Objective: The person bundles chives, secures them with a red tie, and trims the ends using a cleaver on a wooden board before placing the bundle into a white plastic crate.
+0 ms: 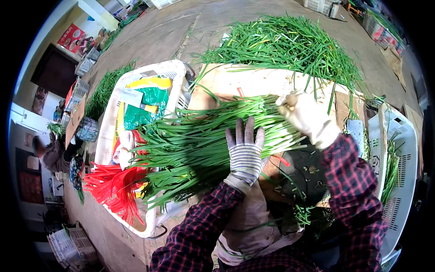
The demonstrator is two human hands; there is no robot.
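Note:
A large bundle of garlic chives (204, 140) lies across a wooden board (217, 81), with green tips to the left and pale stem ends to the right. My left hand (245, 156), in a striped work glove, rests flat on the bundle, fingers spread. At the pale ends, my right hand (308, 119) wears a whitish glove. Its fingers are curled in beside the upper stems; what they hold, if anything, is hidden. A dark round patch (304, 174) with plant scraps shows below the stem ends.
A loose heap of chives (285, 47) lies beyond the board. To the left, a white basket (108, 131) holds a cleaver (131, 97), a green bag (152, 106) and red strips (115, 186). Another white basket (401, 181) stands right. A person (53, 152) is at far left.

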